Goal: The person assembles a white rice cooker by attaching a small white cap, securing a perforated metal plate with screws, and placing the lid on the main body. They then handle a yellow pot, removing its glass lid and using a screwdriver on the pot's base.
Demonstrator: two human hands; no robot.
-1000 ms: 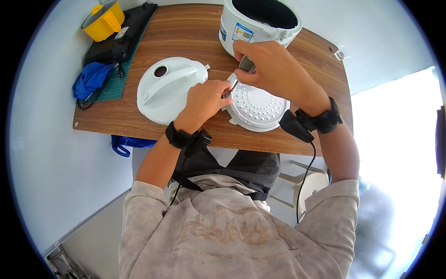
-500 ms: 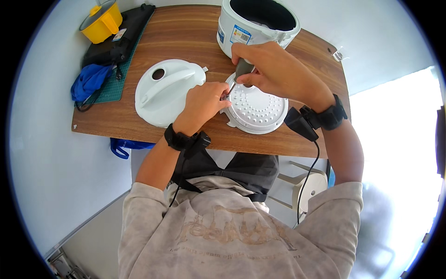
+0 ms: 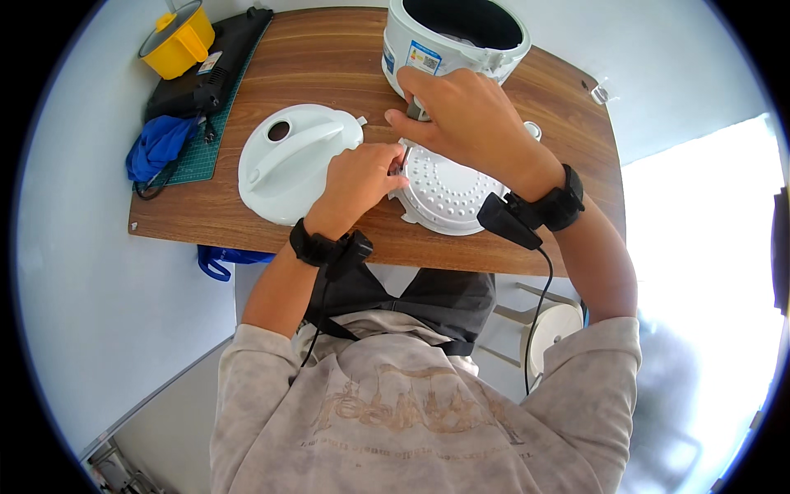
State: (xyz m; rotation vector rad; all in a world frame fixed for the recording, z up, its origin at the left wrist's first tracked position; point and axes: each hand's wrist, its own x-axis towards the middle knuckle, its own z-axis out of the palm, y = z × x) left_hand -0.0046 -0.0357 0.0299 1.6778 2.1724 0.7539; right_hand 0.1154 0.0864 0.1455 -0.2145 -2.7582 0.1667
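Note:
A round white pot-lid plate (image 3: 454, 196) with rings of raised dots lies on the table in front of me. My right hand (image 3: 473, 115) is closed on the grey handle of a screwdriver (image 3: 417, 111), held tilted over the plate's left side. Its thin shaft points down toward the fingertips of my left hand (image 3: 360, 179). Those fingers are pinched together at the plate's left edge; what is between them is mostly hidden. To the left, touching or very near my left hand, rests a white lid cover (image 3: 284, 177) with a raised handle and a round hole.
Behind the plate stands a white cooker body (image 3: 461, 53) with a dark inside. At the far left, a yellow pot (image 3: 179, 45), a black device (image 3: 185, 99) and a blue cloth (image 3: 160, 144) sit on or by a green mat (image 3: 197, 160). A stool (image 3: 553, 333) stands below the table's right side.
My right hand has rolled over the screwdriver and shifted a little left, hiding more of the handle. The right wrist has moved left too. My left hand has stayed at the plate's edge.

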